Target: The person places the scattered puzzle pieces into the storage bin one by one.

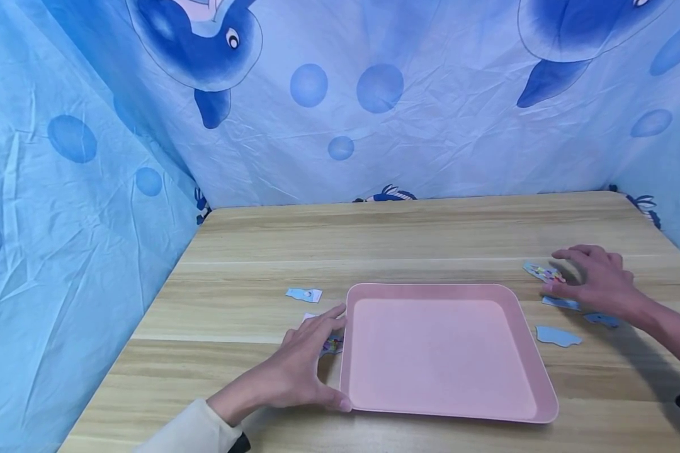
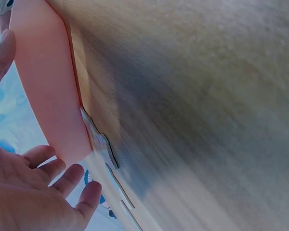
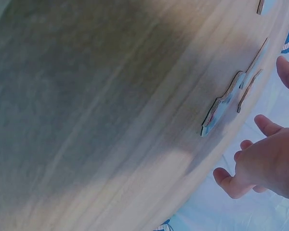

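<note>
step in hand: handling of flat pieces beside a tray; taking up or laying down, we cannot tell which.

right hand (image 1: 600,280): hangs low over the patterned piece (image 1: 538,272); grip apart, thumb and forefinger parted, nothing seen between them. for good handling, we advise fingertips brought level with the worktop (image 1: 430,239) and thumb and finger set on opposite edges, since so thin a piece likely offers little to hold. the neighbours lie close; we would lift straight up rather than drag.

left hand (image 1: 303,365): set along the left side of the pink tray (image 1: 436,352); grip apart, thumb at the near corner, fingertips at the rim farther up. we recommend a light touch, lest the tray slide over what lies beside it.

pieces, right of the tray: the patterned piece, many-coloured on blue, below the right fingertips; a narrow blue strip (image 1: 561,303) just nearer; a blue piece (image 1: 602,320) under the forearm; a plain pale-blue piece (image 1: 558,336), wavy-edged, beside the tray wall.

pieces, left: a small pale-blue piece (image 1: 305,295) with whitish ends; a colourful piece (image 1: 333,344), partly hidden by the left hand.

tray: pink, shallow, round-cornered, flat on the worktop, bare inside.
</note>
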The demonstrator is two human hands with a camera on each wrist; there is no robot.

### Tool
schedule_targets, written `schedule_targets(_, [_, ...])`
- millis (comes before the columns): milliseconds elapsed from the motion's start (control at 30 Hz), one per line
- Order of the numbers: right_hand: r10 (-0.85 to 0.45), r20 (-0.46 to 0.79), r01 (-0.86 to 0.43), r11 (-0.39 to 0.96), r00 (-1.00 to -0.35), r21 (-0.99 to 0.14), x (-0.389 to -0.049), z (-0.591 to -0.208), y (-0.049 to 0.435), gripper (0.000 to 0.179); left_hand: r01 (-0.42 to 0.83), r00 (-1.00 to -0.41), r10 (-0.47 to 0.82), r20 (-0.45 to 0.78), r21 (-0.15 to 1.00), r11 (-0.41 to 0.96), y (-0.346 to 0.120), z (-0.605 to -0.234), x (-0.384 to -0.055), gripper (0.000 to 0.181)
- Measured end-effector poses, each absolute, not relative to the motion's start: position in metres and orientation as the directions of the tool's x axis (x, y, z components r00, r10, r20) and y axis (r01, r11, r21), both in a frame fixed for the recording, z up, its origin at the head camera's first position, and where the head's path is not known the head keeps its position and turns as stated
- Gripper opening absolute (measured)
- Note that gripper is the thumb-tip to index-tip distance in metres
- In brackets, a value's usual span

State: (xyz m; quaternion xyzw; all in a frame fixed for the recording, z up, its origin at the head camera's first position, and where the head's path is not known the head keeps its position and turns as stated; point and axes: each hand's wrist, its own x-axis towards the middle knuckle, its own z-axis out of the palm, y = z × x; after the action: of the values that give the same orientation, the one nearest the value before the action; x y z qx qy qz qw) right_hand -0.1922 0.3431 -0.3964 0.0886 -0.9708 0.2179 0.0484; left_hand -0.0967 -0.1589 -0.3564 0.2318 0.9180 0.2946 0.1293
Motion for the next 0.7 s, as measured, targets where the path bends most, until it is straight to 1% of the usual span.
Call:
schedule_targets(267, [-0.143, 0.122, -0.181, 0.894, -0.982, -0.409, -0.1928, -0.3972, 0.3428, 0.072, 0.358, -0.858, 0.505, -0.092, 0.597, 0.718, -0.1590, -0.3558, -0.0976, 0.110])
schedule_targets(467, [-0.145, 0.100, -0.174, 0.890, -0.984, -0.421, -0.1938, -0.3986, 0.3418, 0.071, 0.368, -0.855, 0.510, -0.096, 0.580, 0.727, -0.1590, -0.3564, -0.0996, 0.114])
schedule_targets(700, [-0.139, 0.089, -0.164, 0.889, -0.986, -0.429, -0.1958, -0.4000, 0.3412, 0.070, 0.354, -0.839, 0.531, -0.122, 0.618, 0.702, -0.1605, -0.3564, -0.1009, 0.111])
